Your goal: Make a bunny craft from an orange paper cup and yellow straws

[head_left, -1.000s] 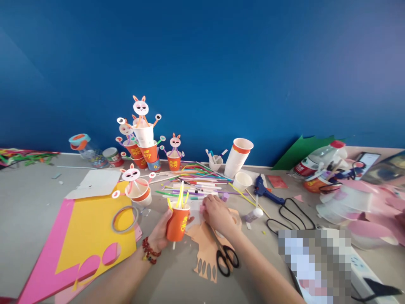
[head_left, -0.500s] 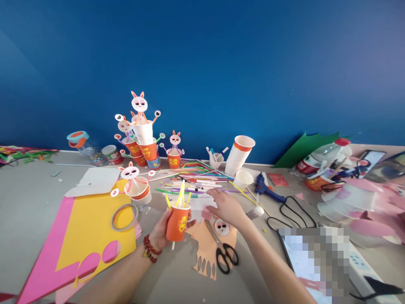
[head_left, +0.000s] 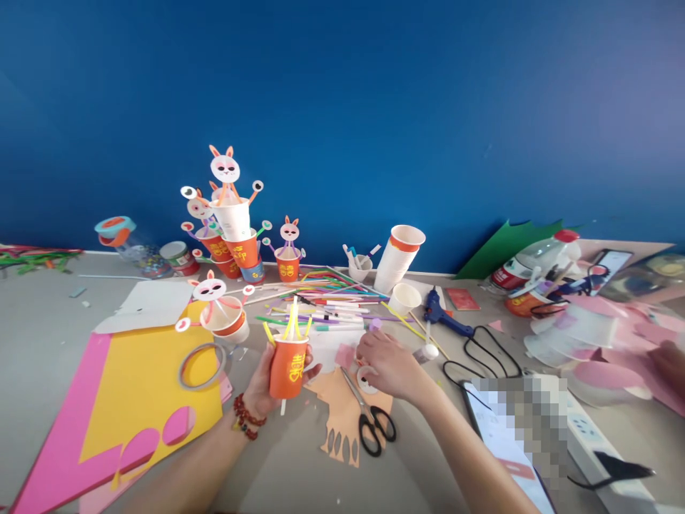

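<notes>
My left hand [head_left: 262,382] is wrapped round an orange paper cup [head_left: 287,366] and holds it above the grey table. Yellow straws [head_left: 293,323] stick up out of the cup. My right hand [head_left: 388,364] is lowered onto a small white round bunny face [head_left: 365,380] that lies on peach cut paper [head_left: 342,421]. Its fingers curl over the disc, which is partly hidden. Black-handled scissors [head_left: 369,421] lie on the peach paper just below that hand.
Finished bunny cups [head_left: 235,235] stand stacked at the back, one more [head_left: 227,318] lies near yellow and pink foam sheets [head_left: 144,385]. Loose straws and pens [head_left: 326,300], white cup stack [head_left: 399,260], blue glue gun [head_left: 442,314], tape ring [head_left: 200,365]. Clutter fills the right side.
My right hand drew back from the straw pile and came down on the white bunny face. The left hand kept hold of the orange cup. The view shifted slightly.
</notes>
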A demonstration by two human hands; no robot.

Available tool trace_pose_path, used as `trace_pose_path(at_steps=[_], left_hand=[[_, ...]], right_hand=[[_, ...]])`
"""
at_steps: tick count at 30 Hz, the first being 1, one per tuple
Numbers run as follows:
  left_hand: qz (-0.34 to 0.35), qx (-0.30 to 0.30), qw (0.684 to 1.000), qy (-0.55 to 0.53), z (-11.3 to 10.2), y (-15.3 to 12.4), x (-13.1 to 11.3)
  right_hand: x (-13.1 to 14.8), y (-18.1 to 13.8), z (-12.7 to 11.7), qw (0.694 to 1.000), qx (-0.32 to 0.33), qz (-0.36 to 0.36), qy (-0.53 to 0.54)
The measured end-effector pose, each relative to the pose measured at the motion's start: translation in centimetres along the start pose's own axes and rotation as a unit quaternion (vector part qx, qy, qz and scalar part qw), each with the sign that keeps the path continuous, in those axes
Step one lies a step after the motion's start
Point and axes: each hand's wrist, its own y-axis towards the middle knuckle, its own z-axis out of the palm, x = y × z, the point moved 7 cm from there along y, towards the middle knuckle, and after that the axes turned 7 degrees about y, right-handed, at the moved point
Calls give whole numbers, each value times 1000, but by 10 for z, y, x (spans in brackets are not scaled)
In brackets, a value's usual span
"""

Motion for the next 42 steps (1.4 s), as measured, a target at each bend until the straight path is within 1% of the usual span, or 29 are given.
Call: trace_pose_path(at_steps=[4,10,13,15,17,19,21,23,25,26,27,28,29,30,31,32,33,35,36,37,39,40,42], left_hand=[[-11,8,1000,-17,-1,-1,4],[5,16,1000,-26,-5,-3,7],[0,23,999,-36,4,-7,12],[-11,32,997,-68,15,-10,18],[-36,46,994,-96,27,-15,25],[-63,61,992,-92,35,-18,32],[-69,62,994,-61,34,-18,35],[-57,37,998,5,27,-15,31],[-31,-3,991,128,17,-10,22],[-6,-27,977,212,13,-8,14],[36,-54,950,306,12,-7,2],[91,-86,907,403,13,-8,-12],[152,-122,848,493,17,-11,-26],[207,-159,779,570,23,-16,-37],[246,-190,712,630,30,-21,-45],[270,-212,652,676,36,-25,-50],[285,-226,601,712,41,-29,-51],[302,-229,517,767,50,-33,-49],[312,-223,481,789,54,-35,-46],[323,-215,447,806,58,-36,-43],[343,-201,394,829,63,-37,-39],[348,-196,378,835,64,-37,-37],[347,-189,367,842,65,-36,-36]], right_hand=[[2,-8,8,1000,1,-7,-22],[-5,-5,9,999,-13,-1,-34],[-9,-4,11,999,-13,2,-37],[-11,-3,14,999,-4,1,-36],[-12,-3,16,999,2,2,-32],[-13,-3,17,1000,4,5,-26],[-12,-3,16,1000,2,7,-18],[-10,-3,13,1000,-2,9,-6],[-8,-3,10,1000,-6,11,11],[-8,-3,7,1000,-8,13,22],[-7,-3,5,999,-8,15,33],[-7,-3,2,999,-8,18,42],[-7,-3,-3,998,-12,24,56],[-6,-4,-9,996,-27,31,82],[-6,-4,-18,990,-56,36,121],[-5,-5,-29,977,-102,37,181],[-4,-8,-41,956,-156,29,248],[2,-14,-63,892,-261,-3,370],[7,-17,-71,863,-297,-21,409],[12,-18,-78,841,-321,-36,435],[25,-18,-85,823,-338,-51,454],[30,-17,-87,820,-340,-55,456],[37,-13,-88,816,-345,-58,460]])
